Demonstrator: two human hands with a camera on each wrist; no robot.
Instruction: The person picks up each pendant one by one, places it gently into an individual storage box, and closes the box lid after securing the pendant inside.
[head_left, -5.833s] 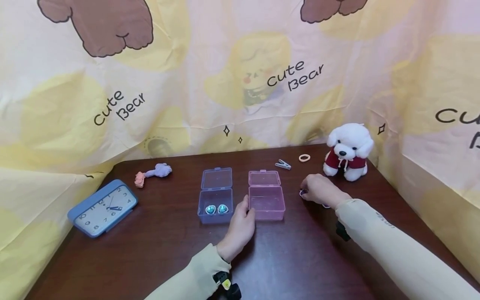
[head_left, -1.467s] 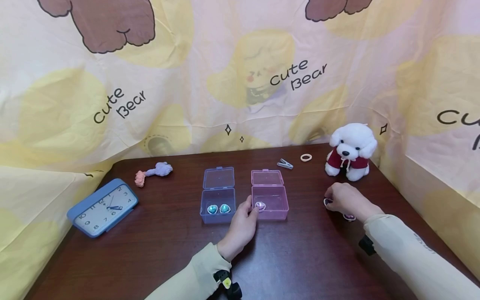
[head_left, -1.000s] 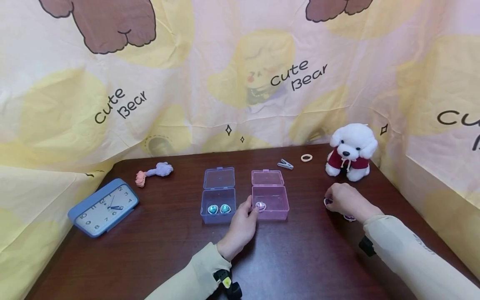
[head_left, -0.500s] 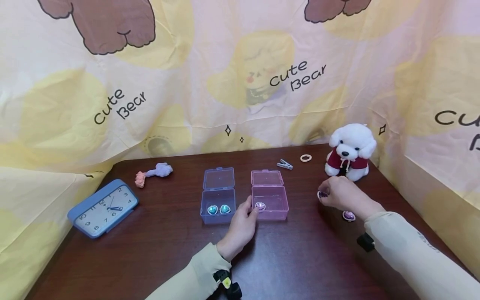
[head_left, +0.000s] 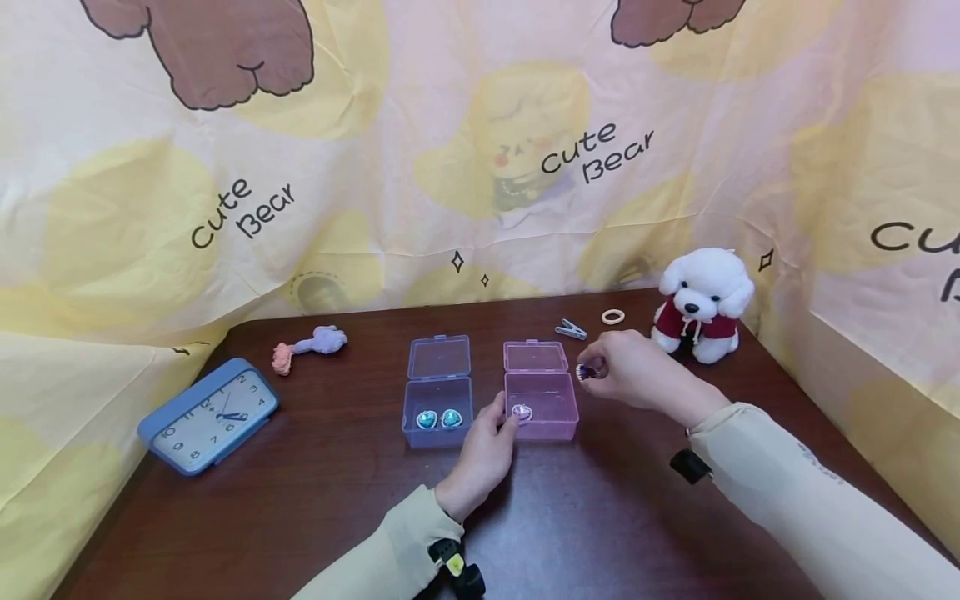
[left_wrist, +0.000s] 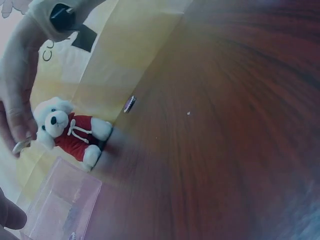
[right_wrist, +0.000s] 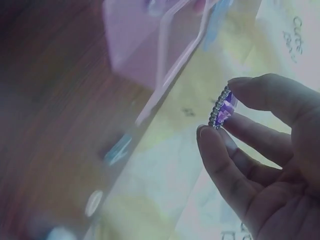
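A purple gem with a beaded rim (right_wrist: 223,109) is pinched on edge between the thumb and fingers of my right hand (head_left: 645,375), raised just right of the pink box (head_left: 542,429). My left hand (head_left: 480,458) holds the box's front left corner, its fingers along the left wall and its thumb at the front. One light purple gem (head_left: 522,412) lies inside that box, whose lid stands open. Beside it, the open blue box (head_left: 438,437) contains two teal gems (head_left: 427,419). Another purple gem (left_wrist: 130,104) lies on the table, mostly hidden behind my right wrist in the head view.
A white plush dog (head_left: 701,308) in a red top sits at the back right. Near it lie a clothes peg (head_left: 571,329) and a pale ring (head_left: 612,317). To the left are a blue clock (head_left: 210,417) and a purple and pink item (head_left: 318,340). Printed cloth hangs behind.
My right hand has lifted a purple gem off the table and carried it left to the pink box. Earlier, one gem came into that box. My left hand has stayed put.
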